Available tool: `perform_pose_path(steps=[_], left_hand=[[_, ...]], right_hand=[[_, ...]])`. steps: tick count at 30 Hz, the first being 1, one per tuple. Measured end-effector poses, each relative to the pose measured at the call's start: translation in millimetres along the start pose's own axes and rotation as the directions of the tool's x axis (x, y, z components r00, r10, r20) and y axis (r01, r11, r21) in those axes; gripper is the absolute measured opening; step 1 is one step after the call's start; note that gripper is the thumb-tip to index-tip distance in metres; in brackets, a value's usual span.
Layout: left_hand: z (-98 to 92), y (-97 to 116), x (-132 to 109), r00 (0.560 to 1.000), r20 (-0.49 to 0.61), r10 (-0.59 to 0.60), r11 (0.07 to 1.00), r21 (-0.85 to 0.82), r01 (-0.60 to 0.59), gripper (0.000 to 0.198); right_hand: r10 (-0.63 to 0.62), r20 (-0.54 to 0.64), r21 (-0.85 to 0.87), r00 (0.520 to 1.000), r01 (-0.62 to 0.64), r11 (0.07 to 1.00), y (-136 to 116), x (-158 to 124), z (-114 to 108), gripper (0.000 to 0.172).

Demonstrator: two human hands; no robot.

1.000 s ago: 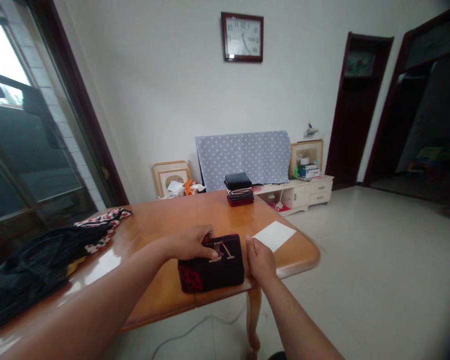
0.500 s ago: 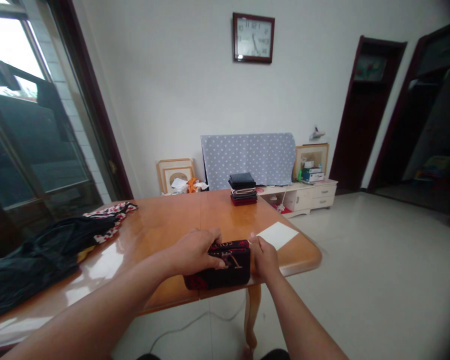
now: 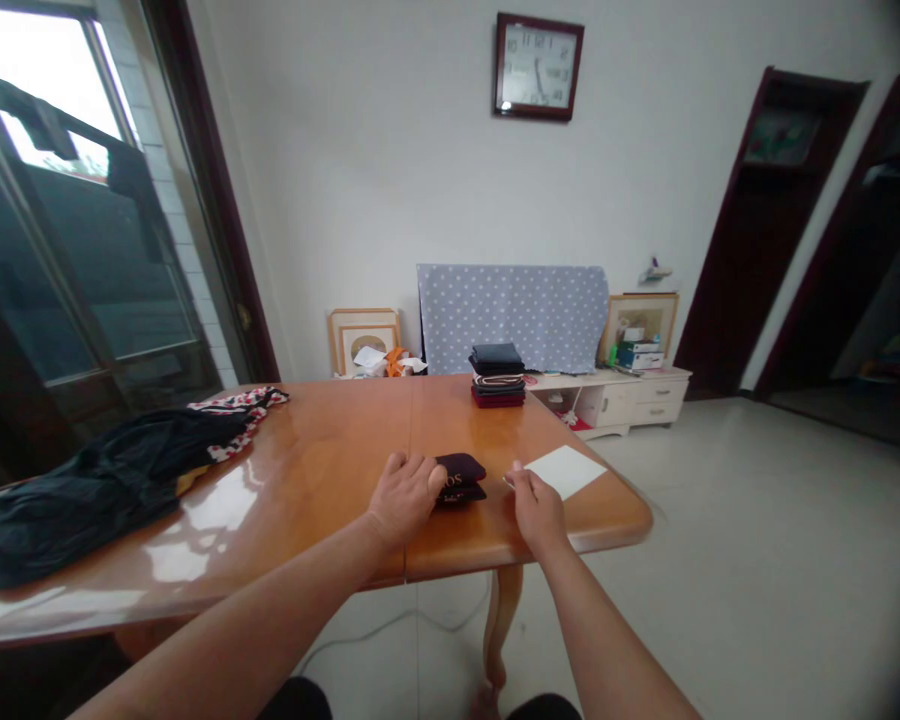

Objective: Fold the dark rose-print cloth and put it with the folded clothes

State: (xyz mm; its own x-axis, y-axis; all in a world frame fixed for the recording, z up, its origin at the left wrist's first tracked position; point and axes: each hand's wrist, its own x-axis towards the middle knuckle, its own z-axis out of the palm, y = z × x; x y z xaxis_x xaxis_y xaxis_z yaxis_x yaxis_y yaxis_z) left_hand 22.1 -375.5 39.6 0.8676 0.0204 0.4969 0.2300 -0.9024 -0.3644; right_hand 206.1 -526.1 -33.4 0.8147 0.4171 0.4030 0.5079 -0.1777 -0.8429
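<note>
Head view: our left hand [image 3: 407, 492] lies palm down on the table [image 3: 322, 470], fingers together and curled over the left end of a small folded dark cloth [image 3: 461, 477] with pale lettering. The cloth sits near the table's front edge, at about 12 o'clock from us, and our fingertips touch it. Our right hand [image 3: 538, 507] rests at 3 o'clock of the cloth, a little apart from it, fingers drawn in with thumb against forefinger; we cannot tell whether they pinch anything. Just past that hand, at about 1 o'clock, a white sheet [image 3: 566, 470] lies flat near the table's right edge. Farther back, at 12 o'clock, a stack of folded cloths [image 3: 498, 374] stands at the far edge. At 9 o'clock a heap of black fabric [image 3: 97, 480] spreads over the table's left side, with a red-and-white patterned piece [image 3: 240, 405] beside it. A clock [image 3: 538, 67] hangs on the wall.
</note>
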Motion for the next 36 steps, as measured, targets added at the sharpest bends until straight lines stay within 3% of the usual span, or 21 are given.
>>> perform_pose_path(steps=[3, 8, 9, 11, 12, 14, 16, 17, 22, 26, 32, 36], left_hand=[[8.9, 9.0, -18.3, 1.0, 0.009, -0.009, 0.999, -0.034, 0.009, 0.007], [-3.6, 5.9, -39.0, 0.998, 0.03, 0.056, 0.977, -0.21, -0.048, 0.036], [-5.8, 0.0, -41.7, 1.0, 0.019, 0.022, 0.969, -0.245, -0.016, 0.034], [-6.8, -17.5, -46.4, 0.985, -0.009, -0.173, 0.943, -0.292, 0.163, 0.028], [-5.5, -28.3, -48.6, 0.95, -0.018, -0.312, 0.904, -0.313, 0.291, 0.026], [0.2, -50.3, -53.4, 0.823, -0.002, -0.568, 0.763, -0.376, 0.526, 0.027], [8.6, -66.6, -59.1, 0.721, 0.044, -0.692, 0.627, -0.459, 0.63, 0.027], [13.2, -70.8, -62.0, 0.694, 0.07, -0.717, 0.574, -0.505, 0.645, 0.027], [32.6, -54.9, -70.4, 0.676, 0.211, -0.706, 0.336, -0.741, 0.582, 0.03], [37.1, -34.8, -73.8, 0.648, 0.27, -0.712, 0.184, -0.819, 0.543, 0.026], [34.6, -31.2, -83.8, 0.661, 0.316, -0.681, 0.023, -0.893, 0.45, 0.011], [35.8, -32.2, -86.7, 0.677, 0.313, -0.667, 0.01, -0.904, 0.428, 0.011]], right_hand=[[-0.009, -0.008, -0.002, 1.0, 0.009, 1.0, 2.2, 1.2, 1.3, 0.06], [-0.01, -0.013, 0.021, 1.0, 0.011, 1.0, 8.3, 2.8, 3.4, 0.06], [-0.004, -0.014, 0.024, 1.0, 0.005, 1.0, 9.2, 3.0, 3.5, 0.06], [0.001, -0.011, 0.018, 1.0, -0.001, 1.0, 10.0, 3.1, 3.0, 0.059], [-0.003, -0.002, 0.009, 1.0, 0.003, 1.0, 10.0, 3.0, 2.4, 0.057], [-0.019, 0.02, -0.011, 1.0, 0.019, 1.0, 9.4, 2.7, 0.9, 0.054], [-0.039, 0.051, -0.023, 0.998, 0.04, 0.999, 8.5, 2.3, -0.6, 0.049], [-0.048, 0.069, -0.026, 0.996, 0.05, 0.998, 8.1, 2.1, -1.1, 0.047], [-0.079, 0.149, -0.001, 0.986, 0.08, 0.997, 5.2, 0.8, -1.8, 0.038], [-0.077, 0.202, 0.009, 0.976, 0.077, 0.997, 1.9, 0.0, -1.6, 0.037], [-0.064, 0.267, 0.013, 0.962, 0.063, 0.998, 1.8, 1.9, -1.2, 0.039], [-0.146, 0.206, -0.074, 0.968, 0.164, 0.984, -5.7, -4.8, 3.1, 0.041]])
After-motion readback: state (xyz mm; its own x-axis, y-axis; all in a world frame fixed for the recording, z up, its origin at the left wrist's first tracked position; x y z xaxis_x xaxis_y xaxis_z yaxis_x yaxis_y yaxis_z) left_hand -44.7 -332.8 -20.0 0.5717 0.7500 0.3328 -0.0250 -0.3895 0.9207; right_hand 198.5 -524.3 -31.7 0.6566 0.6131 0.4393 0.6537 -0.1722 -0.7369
